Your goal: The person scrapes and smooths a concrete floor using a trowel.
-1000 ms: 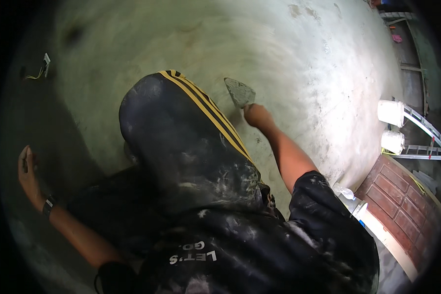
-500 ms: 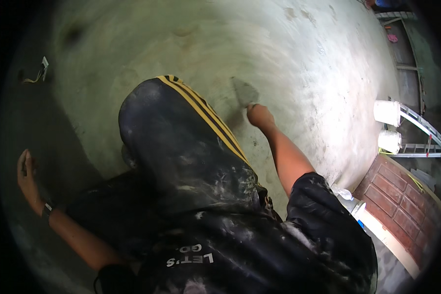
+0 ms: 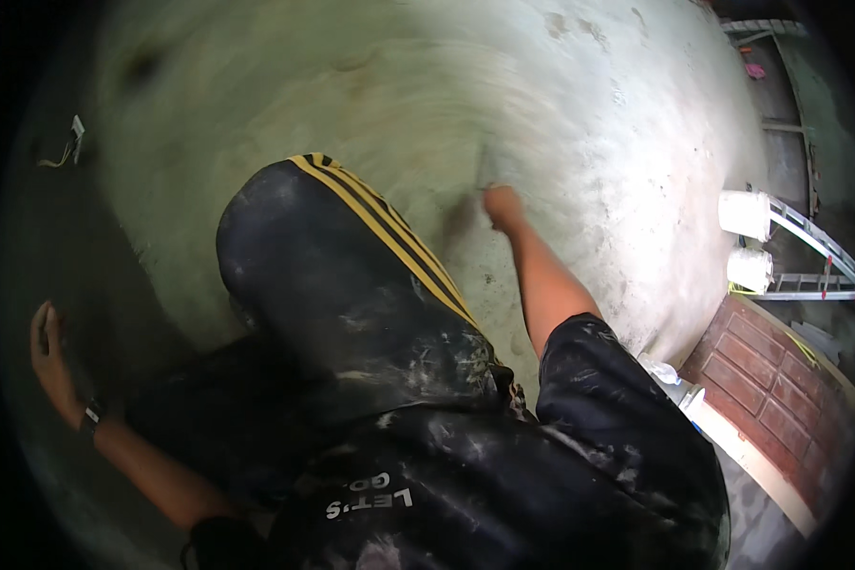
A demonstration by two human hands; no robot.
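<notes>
while the right hand (image 3: 503,204) grips a blurred plastering trowel (image 3: 483,171) flat against the wet cement surface (image 3: 370,104) to smooth it, the left hand (image 3: 49,356) rests open, bracing, holding nothing.

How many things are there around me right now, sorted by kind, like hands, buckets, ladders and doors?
Hands: 2, the left hand flat on the plastered surface and the right hand reaching out over it
White buckets: 2
Ladders: 1
Brown panelled doors: 1
Total: 6
</notes>
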